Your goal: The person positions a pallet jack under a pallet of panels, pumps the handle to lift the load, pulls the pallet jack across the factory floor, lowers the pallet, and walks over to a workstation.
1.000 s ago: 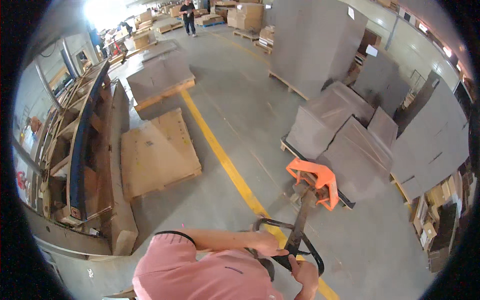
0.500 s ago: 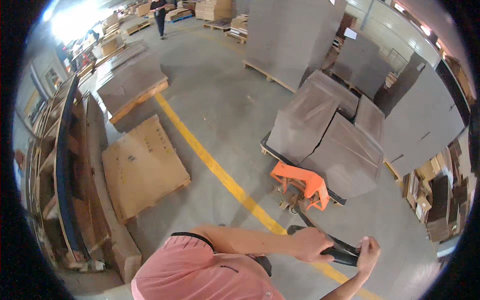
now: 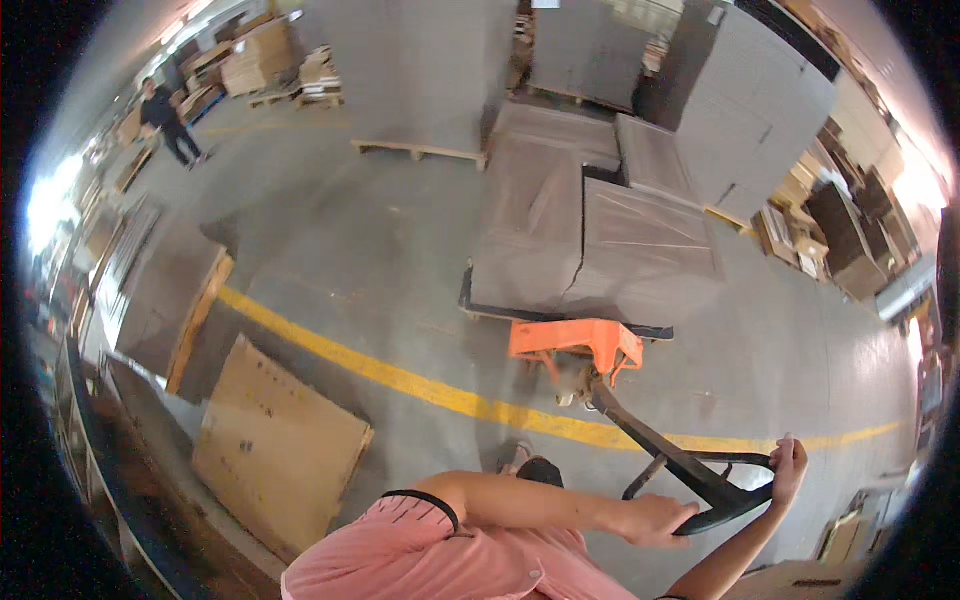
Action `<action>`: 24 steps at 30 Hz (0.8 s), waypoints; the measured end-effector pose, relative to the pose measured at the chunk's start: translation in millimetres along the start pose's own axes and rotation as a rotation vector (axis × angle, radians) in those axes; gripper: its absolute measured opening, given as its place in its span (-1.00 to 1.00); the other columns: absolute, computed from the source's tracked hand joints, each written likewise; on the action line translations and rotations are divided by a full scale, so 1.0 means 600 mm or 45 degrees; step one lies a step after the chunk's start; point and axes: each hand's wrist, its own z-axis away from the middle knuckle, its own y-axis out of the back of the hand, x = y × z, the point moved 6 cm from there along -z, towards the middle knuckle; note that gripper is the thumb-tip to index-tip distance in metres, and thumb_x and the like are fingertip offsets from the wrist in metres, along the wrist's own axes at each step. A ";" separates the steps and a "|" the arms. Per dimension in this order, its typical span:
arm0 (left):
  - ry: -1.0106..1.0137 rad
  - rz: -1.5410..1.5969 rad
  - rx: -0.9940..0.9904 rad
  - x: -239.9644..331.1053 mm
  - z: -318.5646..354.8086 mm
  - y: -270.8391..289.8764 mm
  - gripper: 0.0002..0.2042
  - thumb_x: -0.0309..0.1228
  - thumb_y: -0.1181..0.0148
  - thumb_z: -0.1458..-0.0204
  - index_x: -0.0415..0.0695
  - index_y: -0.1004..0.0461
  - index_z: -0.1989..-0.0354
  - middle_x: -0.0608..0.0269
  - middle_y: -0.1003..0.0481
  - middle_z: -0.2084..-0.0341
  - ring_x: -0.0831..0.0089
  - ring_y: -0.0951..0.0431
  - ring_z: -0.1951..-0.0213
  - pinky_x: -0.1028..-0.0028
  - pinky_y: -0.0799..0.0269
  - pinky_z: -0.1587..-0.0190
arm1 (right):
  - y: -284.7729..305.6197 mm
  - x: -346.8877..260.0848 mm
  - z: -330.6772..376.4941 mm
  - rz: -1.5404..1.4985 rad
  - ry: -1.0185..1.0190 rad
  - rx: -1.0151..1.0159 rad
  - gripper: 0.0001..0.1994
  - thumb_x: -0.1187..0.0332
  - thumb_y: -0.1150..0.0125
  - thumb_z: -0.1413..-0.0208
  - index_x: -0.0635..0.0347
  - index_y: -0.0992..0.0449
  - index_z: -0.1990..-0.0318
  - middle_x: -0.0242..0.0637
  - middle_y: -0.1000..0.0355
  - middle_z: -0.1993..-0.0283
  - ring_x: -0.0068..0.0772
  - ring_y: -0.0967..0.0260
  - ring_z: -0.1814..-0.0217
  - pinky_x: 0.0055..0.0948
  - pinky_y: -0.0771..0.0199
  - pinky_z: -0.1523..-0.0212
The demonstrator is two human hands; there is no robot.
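Note:
A pallet jack with an orange body and a long black handle stands beyond me, on the far side of the yellow floor line. My left hand is wrapped round the near left corner of the handle's loop. On the loop's right side my right hand grips it too, fingers curled round the bar. Against the jack's front end sits a pallet load of large grey-brown wrapped stacks, with a dark gap between the blocks. The jack's forks are hidden under this load.
Tall grey stacks on pallets rise behind the load. At the left lie a low pallet stack and a flat brown cardboard sheet. A yellow line crosses the floor. One person stands far left; loose cartons lie right.
My view has swung to the right, so the surroundings shift left. The handle has turned and lies further right of me, with both hands still gripping it. The distant person has changed stance.

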 end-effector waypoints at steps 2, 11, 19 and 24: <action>-0.005 0.060 -0.119 0.026 0.027 0.041 -0.38 -0.07 -0.13 -0.09 -0.36 -0.20 -0.13 -0.19 -0.52 0.42 -0.14 -0.54 0.29 0.03 -0.46 0.22 | -0.002 -0.009 0.012 0.018 -0.023 0.047 -0.60 0.09 -0.05 -0.30 0.29 -0.47 0.40 -0.41 -0.26 0.64 -0.62 -0.16 0.60 -0.55 -0.13 0.54; -0.077 0.265 -0.330 0.036 0.088 0.278 -0.43 -0.12 -0.12 -0.11 -0.38 -0.22 -0.09 -0.18 -0.51 0.43 -0.13 -0.53 0.28 0.08 -0.41 0.16 | -0.103 -0.168 0.009 0.185 -0.096 0.044 -0.49 -0.05 -0.02 -0.27 0.33 -0.51 0.39 -0.32 -0.37 0.62 -0.55 -0.28 0.59 -0.53 -0.25 0.55; -0.290 0.332 -0.508 -0.040 0.207 0.362 -0.52 -0.09 -0.17 -0.06 -0.31 -0.38 0.08 -0.19 -0.53 0.38 -0.09 -0.56 0.24 0.10 -0.44 0.19 | -0.201 -0.250 0.190 0.658 -0.549 0.078 -0.31 -0.22 0.04 -0.20 0.35 -0.61 0.48 -0.21 -0.49 0.63 -0.37 -0.38 0.63 -0.38 -0.38 0.54; -0.459 -0.002 -0.801 -0.144 0.390 0.405 -0.54 0.06 -0.03 -0.11 -0.12 -0.50 0.18 -0.11 -0.56 0.42 0.02 -0.59 0.27 0.11 -0.45 0.21 | -0.377 -0.273 0.449 0.979 -0.743 0.144 -0.27 -0.25 0.09 -0.20 0.34 -0.62 0.51 -0.10 -0.47 0.63 -0.15 -0.49 0.43 -0.20 -0.48 0.25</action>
